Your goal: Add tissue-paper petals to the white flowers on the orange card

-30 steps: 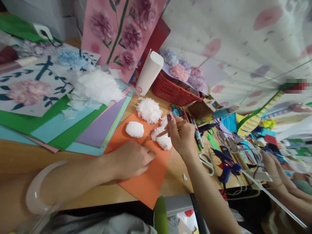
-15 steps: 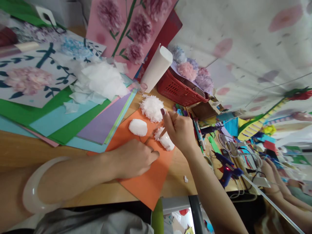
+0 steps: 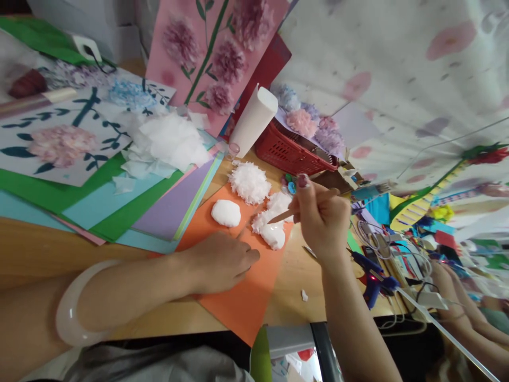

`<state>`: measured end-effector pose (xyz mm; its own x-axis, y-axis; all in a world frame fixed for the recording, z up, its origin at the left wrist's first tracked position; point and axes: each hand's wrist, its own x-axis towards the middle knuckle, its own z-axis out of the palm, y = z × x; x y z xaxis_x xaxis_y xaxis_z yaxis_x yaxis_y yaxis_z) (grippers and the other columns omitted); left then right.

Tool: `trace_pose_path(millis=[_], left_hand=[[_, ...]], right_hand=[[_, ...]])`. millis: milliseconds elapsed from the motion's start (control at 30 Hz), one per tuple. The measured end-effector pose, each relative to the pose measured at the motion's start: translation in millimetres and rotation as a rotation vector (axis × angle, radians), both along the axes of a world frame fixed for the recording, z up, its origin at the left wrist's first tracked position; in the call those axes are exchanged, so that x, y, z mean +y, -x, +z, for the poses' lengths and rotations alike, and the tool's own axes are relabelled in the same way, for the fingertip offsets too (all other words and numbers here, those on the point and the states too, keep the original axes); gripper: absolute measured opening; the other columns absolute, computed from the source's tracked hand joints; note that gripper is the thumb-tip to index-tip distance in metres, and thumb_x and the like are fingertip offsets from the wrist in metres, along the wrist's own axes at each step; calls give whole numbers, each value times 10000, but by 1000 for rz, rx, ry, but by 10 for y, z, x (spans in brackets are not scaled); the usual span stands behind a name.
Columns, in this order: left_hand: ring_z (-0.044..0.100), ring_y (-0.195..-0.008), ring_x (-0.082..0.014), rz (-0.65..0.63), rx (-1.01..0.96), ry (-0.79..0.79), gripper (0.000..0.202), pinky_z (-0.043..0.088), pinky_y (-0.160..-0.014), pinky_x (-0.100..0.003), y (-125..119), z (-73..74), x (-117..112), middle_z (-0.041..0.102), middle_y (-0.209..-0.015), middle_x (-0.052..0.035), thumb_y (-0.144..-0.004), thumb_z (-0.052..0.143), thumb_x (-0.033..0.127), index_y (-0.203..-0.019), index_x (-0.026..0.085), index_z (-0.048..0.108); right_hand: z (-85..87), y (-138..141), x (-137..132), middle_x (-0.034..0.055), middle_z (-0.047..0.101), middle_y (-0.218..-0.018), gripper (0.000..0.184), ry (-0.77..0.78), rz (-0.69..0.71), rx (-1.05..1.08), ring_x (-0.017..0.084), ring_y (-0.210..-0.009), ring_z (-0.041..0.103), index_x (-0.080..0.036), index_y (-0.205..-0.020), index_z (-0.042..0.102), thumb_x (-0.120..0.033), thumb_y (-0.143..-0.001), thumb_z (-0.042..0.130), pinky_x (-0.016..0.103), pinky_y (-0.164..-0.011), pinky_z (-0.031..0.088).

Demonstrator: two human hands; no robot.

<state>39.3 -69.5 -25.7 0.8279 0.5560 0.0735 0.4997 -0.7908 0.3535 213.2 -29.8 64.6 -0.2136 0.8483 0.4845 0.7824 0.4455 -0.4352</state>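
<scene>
My right hand (image 3: 323,220) grips a pointed wooden stick (image 3: 281,216), its tip at a white clump (image 3: 269,229) with ruffled tissue on one side and a smooth, shiny part on the other. Ruffled white tissue (image 3: 279,200) shows just behind the stick; whether my fingers touch it is unclear. Over an orange sheet (image 3: 234,307) rests my left hand (image 3: 226,262), fingers curled in, their tips hidden. A thin brownish line runs near its knuckles. Beyond it lie a smooth white oval pad (image 3: 226,213) and a fluffy white tissue pompom (image 3: 249,183).
Loose white tissue (image 3: 169,140) lies on coloured paper sheets (image 3: 170,204) at left. A white roll (image 3: 254,121) and a red basket (image 3: 288,151) of tissue flowers stand behind. At right are a lit glue gun (image 3: 371,278), cables and another person's arm (image 3: 449,300).
My right hand has moved right and slightly down with the stick, uncovering more of the white clump and ruffled tissue. My left hand stays nearly in place. The view has shifted a little.
</scene>
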Motion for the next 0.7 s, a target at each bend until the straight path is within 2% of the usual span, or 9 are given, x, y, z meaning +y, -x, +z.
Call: trace_pose_path(millis=[67,167,300,400,500,600,700], left_hand=[[712,-681,-224,-29,12,-38,124,300,-472,-323,12,-2,-9,762,-846,-40,-924,558,136,-969,179,666],[678,-622,-206,-121,-25,-171,149,271,-440,-337,34,-37,-41,741,-788,-33,-877,559,62,-878,178,653],[605,-536,-169,-185,-128,-320,161,261,-412,-337,60,-56,-70,681,-669,-8,-870,556,52,-809,181,631],[571,-499,-148,-168,-183,-433,227,300,-422,-320,106,18,-66,623,-573,14,-936,512,77,-784,187,639],[543,-470,-125,-130,-228,-547,343,322,-441,-299,206,160,-62,584,-514,24,-962,465,61,-691,195,629],[549,-483,-105,28,-276,-561,405,377,-482,-255,381,343,-31,601,-513,39,-969,446,84,-636,216,635],[605,-572,-126,349,-255,-561,355,459,-584,-249,653,520,117,653,-594,35,-970,458,127,-732,244,695]], right_hand=[[-21,-114,-134,-21,564,-465,551,-67,-81,160,99,-415,508,-203,-558,609,-453,-1034,491,248,-472,367],[-169,-290,-365,10,630,-568,496,-112,-219,363,127,-519,573,-189,-674,708,-501,-1012,522,267,-541,434],[-486,-439,-652,17,656,-693,372,10,-319,759,142,-616,580,-189,-877,759,-528,-948,625,294,-604,458],[-702,-457,-784,15,665,-730,318,18,-380,1005,141,-632,570,-205,-879,758,-522,-868,727,292,-605,461],[-841,-431,-841,17,671,-769,301,-2,-419,1157,145,-668,567,-227,-845,764,-525,-807,783,284,-621,468],[-885,-404,-865,2,640,-752,296,58,-429,1303,136,-690,557,-241,-828,770,-527,-764,813,250,-614,464],[-874,-397,-885,3,665,-782,414,146,-516,1420,132,-689,568,-243,-782,768,-585,-587,897,227,-607,494]])
